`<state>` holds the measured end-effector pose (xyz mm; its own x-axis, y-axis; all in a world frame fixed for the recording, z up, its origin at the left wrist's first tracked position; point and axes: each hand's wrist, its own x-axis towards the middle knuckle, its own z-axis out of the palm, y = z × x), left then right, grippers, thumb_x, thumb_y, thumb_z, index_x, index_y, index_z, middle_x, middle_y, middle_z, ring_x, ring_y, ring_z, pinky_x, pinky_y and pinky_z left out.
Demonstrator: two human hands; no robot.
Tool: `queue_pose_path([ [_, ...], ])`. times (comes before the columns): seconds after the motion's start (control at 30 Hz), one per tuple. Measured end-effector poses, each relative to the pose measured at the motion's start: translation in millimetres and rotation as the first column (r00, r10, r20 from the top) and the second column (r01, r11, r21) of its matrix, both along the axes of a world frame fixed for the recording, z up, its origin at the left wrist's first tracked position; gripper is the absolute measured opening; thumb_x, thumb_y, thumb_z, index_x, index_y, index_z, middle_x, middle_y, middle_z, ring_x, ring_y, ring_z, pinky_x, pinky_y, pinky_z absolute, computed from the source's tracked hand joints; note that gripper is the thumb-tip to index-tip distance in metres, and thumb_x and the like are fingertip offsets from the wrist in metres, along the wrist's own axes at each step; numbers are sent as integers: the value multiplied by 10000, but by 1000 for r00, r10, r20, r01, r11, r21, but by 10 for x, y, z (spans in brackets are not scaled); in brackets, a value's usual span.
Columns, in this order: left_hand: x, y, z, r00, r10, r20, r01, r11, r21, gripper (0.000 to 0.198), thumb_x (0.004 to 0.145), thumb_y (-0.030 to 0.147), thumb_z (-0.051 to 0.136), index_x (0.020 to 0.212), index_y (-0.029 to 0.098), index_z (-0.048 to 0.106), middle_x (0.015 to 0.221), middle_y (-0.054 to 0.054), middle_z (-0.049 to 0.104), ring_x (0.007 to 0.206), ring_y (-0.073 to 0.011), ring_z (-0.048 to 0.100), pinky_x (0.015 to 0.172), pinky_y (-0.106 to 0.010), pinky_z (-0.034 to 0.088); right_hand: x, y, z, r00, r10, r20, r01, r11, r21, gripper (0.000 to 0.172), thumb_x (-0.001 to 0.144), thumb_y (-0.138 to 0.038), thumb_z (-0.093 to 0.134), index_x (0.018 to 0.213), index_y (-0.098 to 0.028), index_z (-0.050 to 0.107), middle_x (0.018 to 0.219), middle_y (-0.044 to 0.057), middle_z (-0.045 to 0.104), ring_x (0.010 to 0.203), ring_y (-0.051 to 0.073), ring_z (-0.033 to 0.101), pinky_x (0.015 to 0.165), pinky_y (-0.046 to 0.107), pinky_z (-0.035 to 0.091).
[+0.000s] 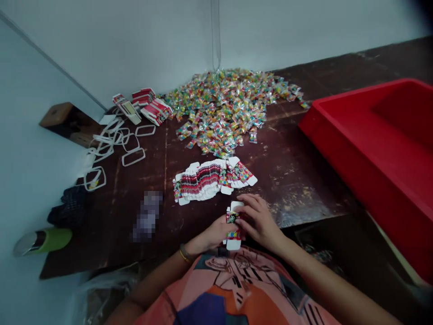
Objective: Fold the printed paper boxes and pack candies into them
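A small printed carton (232,229), red with colourful pictures, stands out just in front of my body with white flaps at both ends. My left hand (216,232) is closed around its left side. From the right, my right hand (259,221) grips the same carton near its upper flap, fingers bent and slightly apart. Whether anything is inside the carton is hidden. Just beyond my hands lies a fanned row of flattened cartons (203,180) of the same kind, their white flaps sticking out.
Behind the row is a large heap of small wrapped candies (223,108). More cartons (155,110), white loops (133,156) and a wooden block (69,122) lie left. A green bottle (54,240) and dark cloth (67,207) sit at the left edge. A red tray (358,176) stands right.
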<state>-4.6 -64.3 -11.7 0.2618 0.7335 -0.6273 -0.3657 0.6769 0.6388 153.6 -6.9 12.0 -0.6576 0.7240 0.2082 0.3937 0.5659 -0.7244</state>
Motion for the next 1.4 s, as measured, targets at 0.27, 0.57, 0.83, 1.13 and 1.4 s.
queue_pose_path([
  [0.27, -128, -52, 150, 911, -411, 21, 398, 893, 209, 232, 645, 286, 722, 768, 115, 627, 725, -24, 623, 644, -123, 552, 627, -233, 434, 112, 244, 127, 914, 382, -135, -398, 784, -475, 203, 813, -348, 655, 719, -167, 648, 1147, 75, 584, 1073, 223, 528, 930, 366, 405],
  [0.57, -86, -235, -125, 849, 180, -497, 57, 904, 424, 358, 816, 375, 603, 1087, 161, 510, 804, -6, 597, 716, -125, 576, 670, -233, 463, 37, -177, -78, 952, -150, -265, -90, 694, -714, 271, 841, -326, 619, 1045, -225, 471, 861, -5, 626, 767, 142, 575, 713, 261, 459],
  [0.83, -177, -294, 109, 807, 69, -587, 310, 796, 520, 212, 842, 329, 560, 960, 167, 627, 917, -55, 653, 842, -158, 609, 765, -247, 467, 158, -166, -234, 917, -315, -245, -259, -1, -966, 314, 709, -355, 754, 882, -167, 571, 732, -35, 554, 538, 44, 485, 512, 158, 425],
  [1.13, -28, -200, 55, 990, 138, 35, -139, 989, 47, 543, 697, 197, 583, 1218, 214, 433, 925, -12, 625, 800, -152, 588, 749, -280, 454, -16, -47, -89, 971, 53, -233, -193, 748, -635, 238, 847, -379, 612, 855, -176, 736, 865, 46, 645, 814, 154, 596, 742, 274, 483],
  [1.4, -130, -241, -51, 970, 85, 226, -96, 995, 39, 676, 613, 168, 619, 1270, 203, 466, 1141, -84, 610, 930, -209, 602, 786, -306, 459, -23, -18, -133, 975, 116, -189, -208, 776, -596, 234, 886, -303, 560, 1016, -200, 727, 962, 69, 655, 879, 172, 623, 786, 298, 498],
])
